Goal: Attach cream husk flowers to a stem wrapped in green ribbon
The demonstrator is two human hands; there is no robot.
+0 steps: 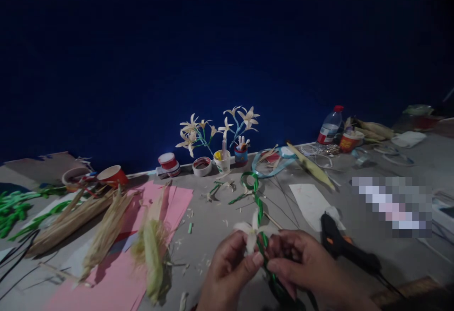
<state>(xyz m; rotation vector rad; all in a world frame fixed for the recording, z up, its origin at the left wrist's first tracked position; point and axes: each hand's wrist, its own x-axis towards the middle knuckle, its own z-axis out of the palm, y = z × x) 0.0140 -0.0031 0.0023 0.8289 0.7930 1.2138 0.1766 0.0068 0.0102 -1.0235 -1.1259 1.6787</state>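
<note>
Near the front of the table, my left hand (230,268) pinches a white-petalled handmade flower (251,240) at its base. Just to its right, my right hand (301,261) has thumb and fingers closed on a shiny green ribbon (259,209). The ribbon runs twisted from a loop on the table down between both hands, and more dark green ribbon hangs below them. Fingers cover the flower's stem, so how ribbon and stem meet is hidden. A black glue gun (345,247) lies right of my right hand.
Dried corn husks (108,226) and a greener husk (153,263) lie on pink paper (180,197) at left. Finished flowers (191,136) stand at the back near a white cup (222,162). A blue ribbon roll (273,175), white paper (307,202) and a bottle (329,126) are further right.
</note>
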